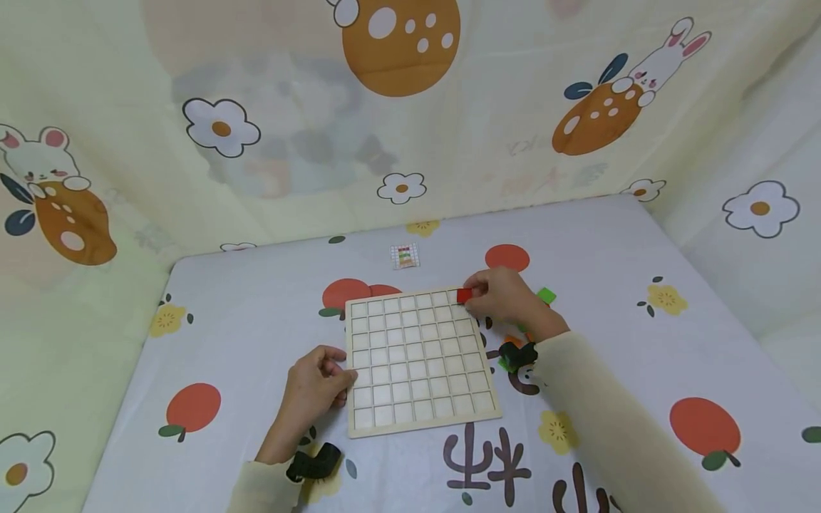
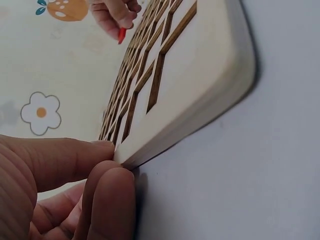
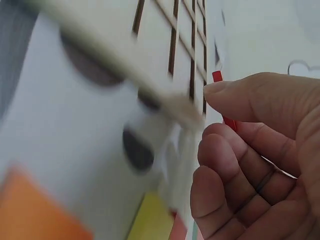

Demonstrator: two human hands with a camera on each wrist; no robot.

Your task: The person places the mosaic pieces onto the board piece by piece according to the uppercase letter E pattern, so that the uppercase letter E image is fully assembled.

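Note:
A light wooden grid board with rows of square cells lies on the table. At its far right corner, my right hand pinches a red square tile between thumb and fingers. The right wrist view shows that tile tilted on edge, partly hidden by the thumb. My left hand grips the board's left edge. In the left wrist view its thumb lies on the rim and the fingers come against the side.
Right of the board lie a green tile, an orange tile and others, partly hidden by the right forearm. A yellow tile shows in the right wrist view. Behind the board sits a small card with a coloured grid pattern.

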